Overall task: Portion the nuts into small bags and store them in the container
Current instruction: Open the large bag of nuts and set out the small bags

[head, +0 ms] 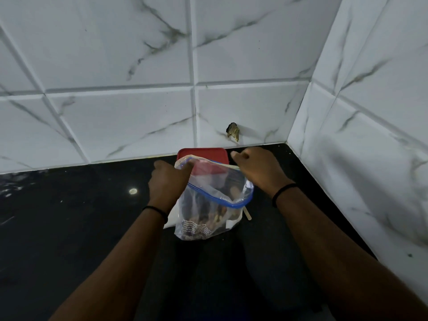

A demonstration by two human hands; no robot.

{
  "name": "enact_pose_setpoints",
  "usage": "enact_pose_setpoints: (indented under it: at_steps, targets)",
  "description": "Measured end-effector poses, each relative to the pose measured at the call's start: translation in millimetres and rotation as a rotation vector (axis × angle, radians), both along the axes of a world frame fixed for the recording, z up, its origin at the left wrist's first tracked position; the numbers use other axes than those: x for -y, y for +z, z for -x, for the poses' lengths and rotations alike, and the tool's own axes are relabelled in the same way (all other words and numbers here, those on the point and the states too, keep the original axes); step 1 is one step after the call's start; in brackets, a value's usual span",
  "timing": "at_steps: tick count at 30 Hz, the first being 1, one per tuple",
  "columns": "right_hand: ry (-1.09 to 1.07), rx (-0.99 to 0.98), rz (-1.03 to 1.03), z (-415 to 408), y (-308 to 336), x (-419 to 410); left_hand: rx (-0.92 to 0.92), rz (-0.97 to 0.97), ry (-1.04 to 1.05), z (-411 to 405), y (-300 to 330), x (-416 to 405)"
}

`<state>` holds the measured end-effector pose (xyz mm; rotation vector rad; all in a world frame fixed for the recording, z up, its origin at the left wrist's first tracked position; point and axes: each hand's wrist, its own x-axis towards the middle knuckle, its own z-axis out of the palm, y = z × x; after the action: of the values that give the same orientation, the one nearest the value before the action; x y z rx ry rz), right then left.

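A clear zip bag [208, 205] with a blue zip rim stands open above the black counter, with brown nuts [217, 217] in its lower half. My left hand [168, 181] pinches the bag's rim at the left. My right hand [257, 169] pinches the rim at the far right, so the mouth is stretched wide between them. Behind the bag a container with a red lid [203, 156] stands against the wall, partly hidden by the bag.
A white sheet [172, 218] lies under the bag, and a thin wooden stick [247, 214] pokes out at its right. Marble-look tiled walls [347, 135] close the back and right. The black counter [81, 216] stretches left. A small broken hole [232, 130] marks the back wall.
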<state>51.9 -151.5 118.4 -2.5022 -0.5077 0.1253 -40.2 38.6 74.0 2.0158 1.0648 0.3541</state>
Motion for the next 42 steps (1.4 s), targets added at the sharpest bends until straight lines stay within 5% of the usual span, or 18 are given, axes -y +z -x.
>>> enact_pose_setpoints:
  at_steps: [6,11,14,20,22,24,27,30,39,42]
  targets:
    - [0.077,0.134,0.325,9,-8,-36,0.067,0.428,-0.072,7,2,5]
    - [-0.100,0.166,0.133,7,-17,-30,0.209,0.658,0.029,12,9,3]
    - [-0.184,0.113,0.019,8,-16,-15,0.246,0.741,0.088,15,8,0]
    - [-0.159,0.272,0.320,26,-11,-14,0.302,0.786,0.156,3,6,31]
    - [-0.179,0.171,0.171,21,-19,-14,0.330,0.718,0.101,-1,-1,35]
    - [-0.305,-0.099,-0.218,9,-30,-14,0.357,0.708,0.082,0,-8,38]
    - [-0.543,-0.603,-0.850,-5,-33,-7,0.475,1.017,0.156,3,-9,37]
    - [-0.610,-0.883,-1.138,-18,-37,1,0.521,1.221,0.177,5,-8,31]
    - [-0.556,-1.052,-0.975,-3,-27,31,0.540,1.332,0.236,-4,-2,0]
    - [-0.568,-1.037,-0.832,-1,-36,41,0.381,1.273,0.132,-6,-4,-3]
